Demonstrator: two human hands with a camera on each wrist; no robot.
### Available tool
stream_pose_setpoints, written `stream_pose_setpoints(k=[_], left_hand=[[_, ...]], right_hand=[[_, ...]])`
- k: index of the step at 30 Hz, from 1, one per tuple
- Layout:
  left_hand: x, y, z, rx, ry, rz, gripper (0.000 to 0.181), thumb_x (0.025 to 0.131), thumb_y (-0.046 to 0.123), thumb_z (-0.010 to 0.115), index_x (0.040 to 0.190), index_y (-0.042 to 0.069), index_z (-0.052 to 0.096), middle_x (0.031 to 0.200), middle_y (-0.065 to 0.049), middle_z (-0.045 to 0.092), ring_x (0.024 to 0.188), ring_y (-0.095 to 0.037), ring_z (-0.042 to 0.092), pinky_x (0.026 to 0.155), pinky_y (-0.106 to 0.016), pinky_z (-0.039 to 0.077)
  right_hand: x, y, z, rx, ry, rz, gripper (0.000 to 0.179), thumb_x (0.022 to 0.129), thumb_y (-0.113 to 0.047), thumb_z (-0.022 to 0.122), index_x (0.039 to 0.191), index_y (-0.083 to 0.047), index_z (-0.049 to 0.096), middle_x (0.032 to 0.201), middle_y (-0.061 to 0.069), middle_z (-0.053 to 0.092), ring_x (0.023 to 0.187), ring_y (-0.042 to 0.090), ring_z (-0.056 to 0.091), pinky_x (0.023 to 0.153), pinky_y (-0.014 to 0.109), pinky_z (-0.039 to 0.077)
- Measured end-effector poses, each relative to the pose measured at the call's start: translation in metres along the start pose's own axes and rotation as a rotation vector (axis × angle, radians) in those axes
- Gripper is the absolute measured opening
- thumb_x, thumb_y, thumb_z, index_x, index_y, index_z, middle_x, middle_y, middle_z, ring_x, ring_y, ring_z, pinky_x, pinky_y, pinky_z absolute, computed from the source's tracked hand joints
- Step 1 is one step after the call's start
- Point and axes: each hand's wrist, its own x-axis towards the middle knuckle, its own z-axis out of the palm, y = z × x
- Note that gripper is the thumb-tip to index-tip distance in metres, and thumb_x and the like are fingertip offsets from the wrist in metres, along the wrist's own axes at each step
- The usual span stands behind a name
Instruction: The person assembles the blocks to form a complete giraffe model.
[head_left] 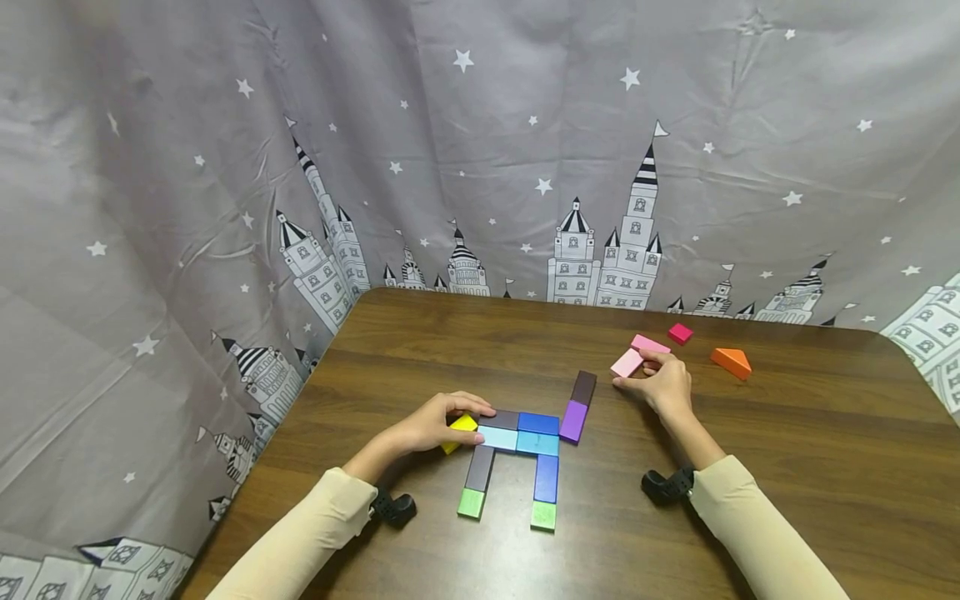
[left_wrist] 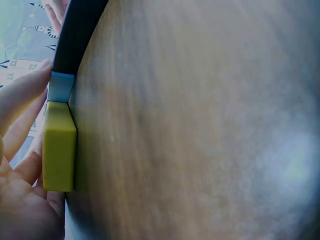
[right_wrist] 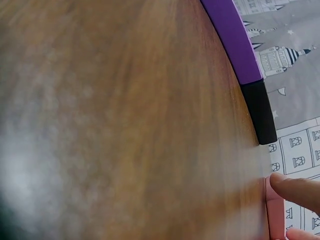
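A right-hand green block (head_left: 543, 516) and a left-hand green block (head_left: 471, 503) lie nearest on the bench (head_left: 390, 333), each ending a leg of a flat block layout, whose left end the left hand (head_left: 427, 425), fingers loosely extended, touches at the light-blue block (head_left: 499, 438), a yellow block (left_wrist: 60, 155) beside its thumb. Past the purple block (head_left: 574, 421), the right hand (head_left: 663, 386) pinches a pale pink block (head_left: 627, 363) against another pink block (head_left: 649, 343). Beyond lie an orange wedge (head_left: 731, 362) and red block (head_left: 680, 333).
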Motion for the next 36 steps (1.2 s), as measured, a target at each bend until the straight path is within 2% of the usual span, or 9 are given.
stream_pose_setpoints(k=[16, 22, 31, 36], left_hand=[[-0.002, 0.0, 0.0, 0.004, 0.001, 0.002, 0.04, 0.089, 0.015, 0.077, 0.126, 0.004, 0.069, 0.13, -0.011, 0.062, 0.123, -0.029, 0.053, 0.103, -0.041, 0.043], [-0.002, -0.002, 0.001, 0.004, 0.002, 0.001, 0.04, 0.089, 0.016, 0.077, 0.126, 0.004, 0.068, 0.13, -0.011, 0.063, 0.123, -0.029, 0.053, 0.102, -0.042, 0.044], [-0.002, 0.0, 0.0, -0.006, -0.001, 0.001, 0.04, 0.089, 0.015, 0.077, 0.126, 0.004, 0.068, 0.13, -0.011, 0.062, 0.123, -0.03, 0.053, 0.103, -0.043, 0.044], [0.0, 0.001, 0.001, -0.013, 0.003, -0.002, 0.04, 0.088, 0.012, 0.077, 0.126, 0.002, 0.068, 0.13, -0.012, 0.062, 0.124, -0.031, 0.052, 0.103, -0.048, 0.043]], right_hand=[[0.001, -0.005, 0.003, 0.005, 0.02, 0.008, 0.061, 0.068, -0.009, 0.092, 0.119, 0.011, 0.066, 0.111, 0.03, 0.067, 0.103, 0.04, 0.067, 0.092, 0.048, 0.05], [0.003, -0.007, 0.004, 0.024, 0.003, 0.02, 0.062, 0.068, -0.009, 0.092, 0.121, 0.01, 0.066, 0.109, 0.028, 0.068, 0.105, 0.039, 0.066, 0.097, 0.048, 0.046], [0.013, -0.014, 0.006, 0.109, -0.091, 0.042, 0.063, 0.07, -0.005, 0.09, 0.125, 0.011, 0.063, 0.125, 0.029, 0.061, 0.111, 0.037, 0.064, 0.099, 0.046, 0.048], [0.021, -0.015, 0.008, 0.176, -0.133, 0.065, 0.061, 0.073, -0.001, 0.087, 0.126, 0.012, 0.061, 0.144, 0.026, 0.048, 0.118, 0.036, 0.06, 0.099, 0.04, 0.048]])
